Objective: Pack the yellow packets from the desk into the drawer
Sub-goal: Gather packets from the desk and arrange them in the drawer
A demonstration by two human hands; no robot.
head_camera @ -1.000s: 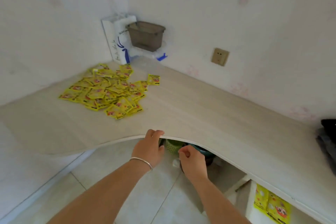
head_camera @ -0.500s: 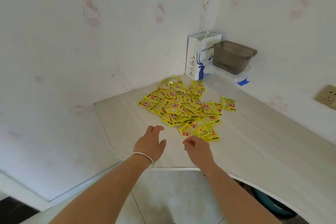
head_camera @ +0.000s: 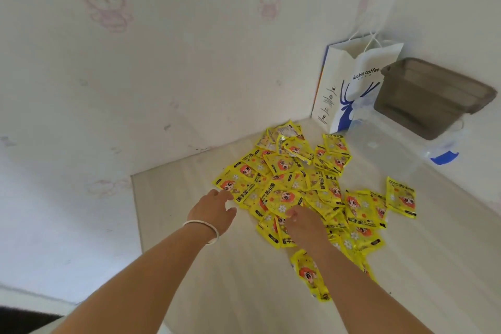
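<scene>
Your left hand [head_camera: 214,209] is at the near edge of the yellow packets [head_camera: 303,190], fingers relaxed and spread, holding nothing. Your right hand [head_camera: 305,225] lies over the heap, palm down; its fingers I cannot tell. Beyond both hands on the surface [head_camera: 189,225] stand a paper bag [head_camera: 349,84] and a grey box [head_camera: 431,97].

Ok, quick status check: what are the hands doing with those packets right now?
Left hand open at the pile's near-left edge. Right hand open, over the yellow packets, nothing gripped. Packets loose on the desk. Nothing in the way.
</scene>
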